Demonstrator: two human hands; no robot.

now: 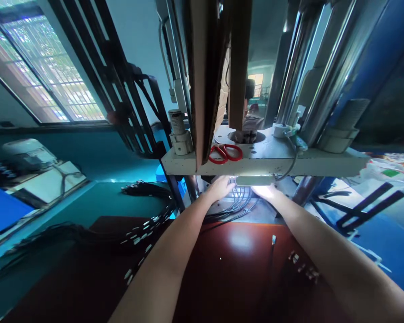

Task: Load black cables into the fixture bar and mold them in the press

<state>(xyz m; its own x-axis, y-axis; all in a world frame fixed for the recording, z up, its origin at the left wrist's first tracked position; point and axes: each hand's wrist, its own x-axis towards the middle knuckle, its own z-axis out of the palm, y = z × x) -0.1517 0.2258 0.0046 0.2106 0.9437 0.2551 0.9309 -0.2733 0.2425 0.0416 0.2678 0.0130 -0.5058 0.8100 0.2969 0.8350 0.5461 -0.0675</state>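
Both my arms reach forward under the pale metal platen of a press machine. My left hand and my right hand lie close together on a bundle of thin dark cables in the lit work area. A bright lamp under the platen washes out my right hand. The fingers of both hands are partly hidden under the platen's edge, so their grip on the cables is unclear.
Red-handled scissors lie on top of the platen beside a cardboard sheet. Bundles of black cables with white connectors spread over the left of the dark red table. Loose connectors lie at right. Steel columns rise behind.
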